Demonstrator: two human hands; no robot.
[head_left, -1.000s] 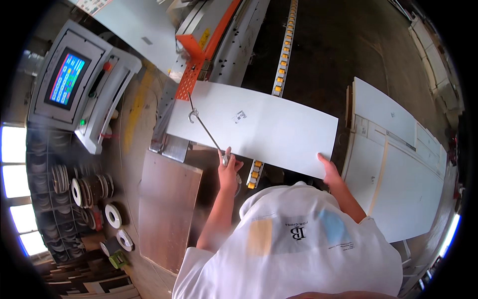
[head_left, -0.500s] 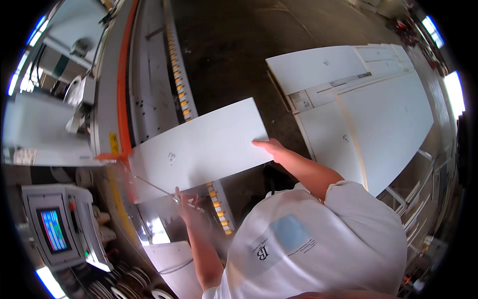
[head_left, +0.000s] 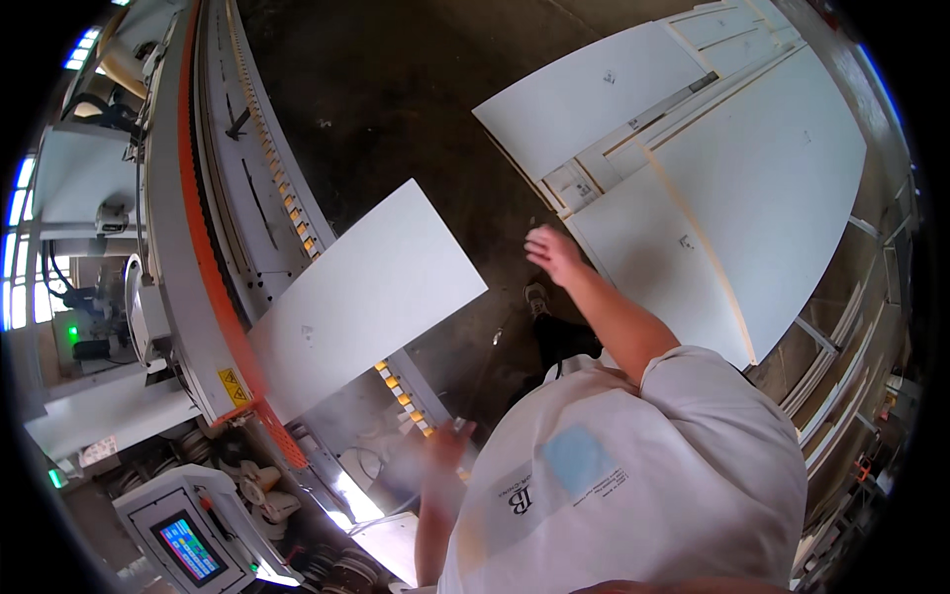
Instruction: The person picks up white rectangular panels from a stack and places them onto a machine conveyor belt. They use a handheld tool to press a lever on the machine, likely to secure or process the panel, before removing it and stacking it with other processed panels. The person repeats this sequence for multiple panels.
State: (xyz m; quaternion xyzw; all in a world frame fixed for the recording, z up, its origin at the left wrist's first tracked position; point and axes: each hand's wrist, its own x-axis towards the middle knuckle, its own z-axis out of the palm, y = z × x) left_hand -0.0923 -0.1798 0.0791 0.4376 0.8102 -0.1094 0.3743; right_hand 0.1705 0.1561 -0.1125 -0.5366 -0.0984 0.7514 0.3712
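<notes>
A white rectangular panel (head_left: 371, 282) lies across the machine's side support, its left end at the orange guard (head_left: 280, 434). My right hand (head_left: 556, 255) is in the air between that panel and the stacked boards. Its fingers are apart and it holds nothing. My left hand (head_left: 445, 450) is below the panel, close to the row of yellow rollers (head_left: 404, 398) and near my shirt. Motion smears its fingers. A small pale glint shows at the fingertips, but what it belongs to cannot be made out.
White boards (head_left: 737, 208) are stacked at right, with thin strips (head_left: 836, 337) on a rack beside them. The long machine bed (head_left: 233, 158) runs along the left. A control box with a lit screen (head_left: 188, 544) stands at lower left.
My right hand has let go of the panel's corner and moved away. My left hand, which held a thin-nozzled blow gun at the panel's edge, has drawn back toward me. The view has turned.
</notes>
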